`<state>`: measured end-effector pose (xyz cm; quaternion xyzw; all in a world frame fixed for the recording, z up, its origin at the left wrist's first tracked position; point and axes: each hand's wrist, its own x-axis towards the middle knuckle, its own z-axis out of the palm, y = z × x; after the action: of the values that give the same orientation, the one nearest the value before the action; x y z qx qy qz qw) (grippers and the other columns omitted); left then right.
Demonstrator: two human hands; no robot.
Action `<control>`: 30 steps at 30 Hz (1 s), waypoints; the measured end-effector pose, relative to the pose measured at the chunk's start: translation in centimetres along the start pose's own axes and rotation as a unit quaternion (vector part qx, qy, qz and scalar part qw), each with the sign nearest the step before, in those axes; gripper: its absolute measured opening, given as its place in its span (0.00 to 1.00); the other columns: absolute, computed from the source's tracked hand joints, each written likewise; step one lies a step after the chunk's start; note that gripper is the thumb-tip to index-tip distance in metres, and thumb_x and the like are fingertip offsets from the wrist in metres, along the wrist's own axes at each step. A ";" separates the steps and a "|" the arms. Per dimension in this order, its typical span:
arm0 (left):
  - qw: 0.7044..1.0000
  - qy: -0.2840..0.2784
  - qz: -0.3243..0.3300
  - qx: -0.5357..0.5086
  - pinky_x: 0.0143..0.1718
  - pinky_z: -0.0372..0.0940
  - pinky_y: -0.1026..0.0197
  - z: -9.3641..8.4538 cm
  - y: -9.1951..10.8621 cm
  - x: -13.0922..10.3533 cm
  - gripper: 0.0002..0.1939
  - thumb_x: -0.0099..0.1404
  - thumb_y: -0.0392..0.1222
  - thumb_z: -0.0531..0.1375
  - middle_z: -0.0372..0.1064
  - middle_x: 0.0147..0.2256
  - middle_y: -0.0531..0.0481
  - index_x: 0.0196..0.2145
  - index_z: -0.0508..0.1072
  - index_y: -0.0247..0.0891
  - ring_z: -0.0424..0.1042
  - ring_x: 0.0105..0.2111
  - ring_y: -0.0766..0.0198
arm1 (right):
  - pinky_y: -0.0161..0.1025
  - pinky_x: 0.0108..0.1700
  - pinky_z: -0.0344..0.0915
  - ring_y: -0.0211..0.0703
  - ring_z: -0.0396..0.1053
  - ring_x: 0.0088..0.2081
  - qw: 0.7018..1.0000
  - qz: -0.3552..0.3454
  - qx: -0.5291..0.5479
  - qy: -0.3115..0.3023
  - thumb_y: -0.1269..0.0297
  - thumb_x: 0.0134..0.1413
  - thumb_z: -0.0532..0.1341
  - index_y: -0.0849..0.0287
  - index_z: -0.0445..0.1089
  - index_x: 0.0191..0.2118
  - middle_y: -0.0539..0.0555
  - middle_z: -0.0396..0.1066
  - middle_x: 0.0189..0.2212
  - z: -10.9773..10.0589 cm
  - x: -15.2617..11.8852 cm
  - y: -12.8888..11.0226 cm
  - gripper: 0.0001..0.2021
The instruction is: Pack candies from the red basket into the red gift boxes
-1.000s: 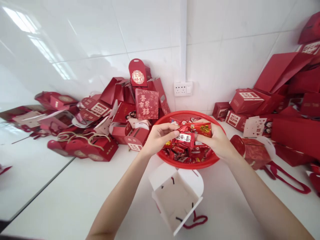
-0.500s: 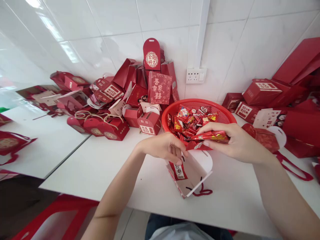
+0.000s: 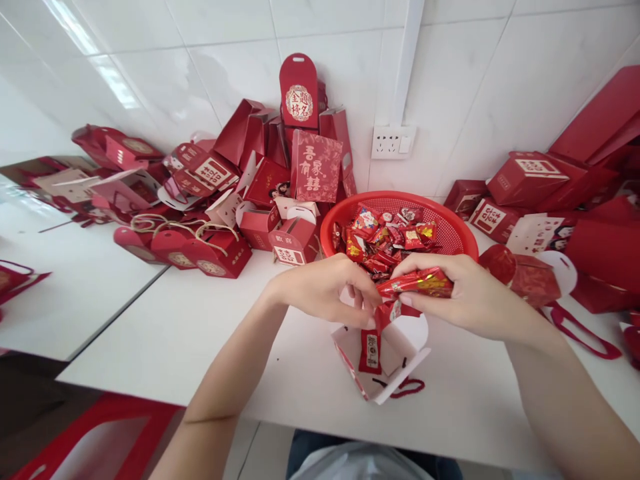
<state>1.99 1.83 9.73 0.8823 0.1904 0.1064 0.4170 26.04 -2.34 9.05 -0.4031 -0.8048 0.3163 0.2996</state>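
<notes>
My right hand (image 3: 463,290) grips a bunch of shiny red wrapped candies (image 3: 423,283), with some gold on the wrappers. Pinched at its edge by my left hand (image 3: 333,290) is a red candy packet (image 3: 386,315) that hangs just below that bunch. Both hands are above a small open gift box (image 3: 397,340) with a pale inside and a dark red cord (image 3: 410,388). One red candy with a pale label (image 3: 371,353) lies in the box. Behind my hands stands a red plastic basket (image 3: 455,233) holding many wrapped candies (image 3: 367,223).
Red gift boxes (image 3: 225,253) are heaped at the left along the tiled wall. More red boxes (image 3: 530,180) stand at the right. A wall socket (image 3: 393,143) is above the basket. The white table (image 3: 200,333) has a seam at the left, and a red stool (image 3: 110,427) stands below.
My left hand has moved slightly up and right from the box to the candies and now pinches a packet there. The view has shifted a little, and the right hand keeps its bunch.
</notes>
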 end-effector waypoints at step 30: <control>0.986 0.051 -0.022 0.159 0.36 0.64 0.66 1.0 0.9 -0.5 0.07 0.67 0.34 0.61 0.80 0.35 0.50 0.38 0.81 0.38 0.76 0.33 0.65 | 0.37 0.35 0.69 0.45 0.72 0.35 0.989 -0.035 -0.015 0.140 0.61 0.60 0.64 0.53 0.74 0.38 0.51 0.75 0.36 -0.5 -0.1 0.3 0.04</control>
<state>2.05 0.40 9.77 0.9264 0.2452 0.1105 0.2634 26.60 -2.12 9.10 -0.4195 -0.7732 0.2336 0.4143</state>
